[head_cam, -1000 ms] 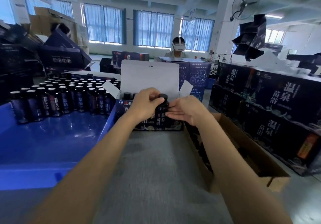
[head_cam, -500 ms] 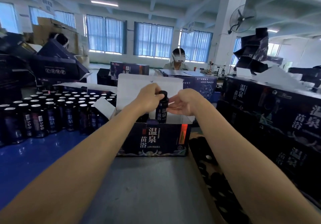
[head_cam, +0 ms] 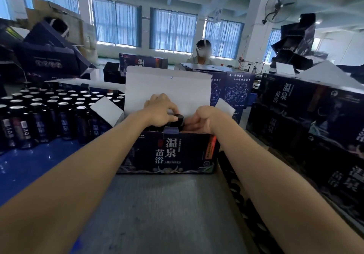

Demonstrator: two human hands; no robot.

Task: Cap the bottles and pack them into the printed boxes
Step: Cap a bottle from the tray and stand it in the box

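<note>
An open dark printed box [head_cam: 167, 153] stands on the grey table ahead of me, its white lid flap [head_cam: 167, 86] raised behind. Only the black cap of a dark bottle [head_cam: 178, 118] shows above the box's front wall. My left hand [head_cam: 160, 112] curls over the bottle's top from the left. My right hand [head_cam: 201, 118] sits inside the box just right of the bottle, fingers curled toward it; whether it grips the bottle is hidden. Several more dark bottles [head_cam: 49, 116] with silver tops stand in rows at the left.
The bottle rows sit on a blue tray [head_cam: 23, 167]. A cardboard carton [head_cam: 256, 214] lies at the right beside stacked printed boxes [head_cam: 307, 119]. More boxes pile up at the far left. A person sits at the back.
Both hands have lowered the bottle from above the box into it, so only its cap shows now. The view has moved closer to the box.
</note>
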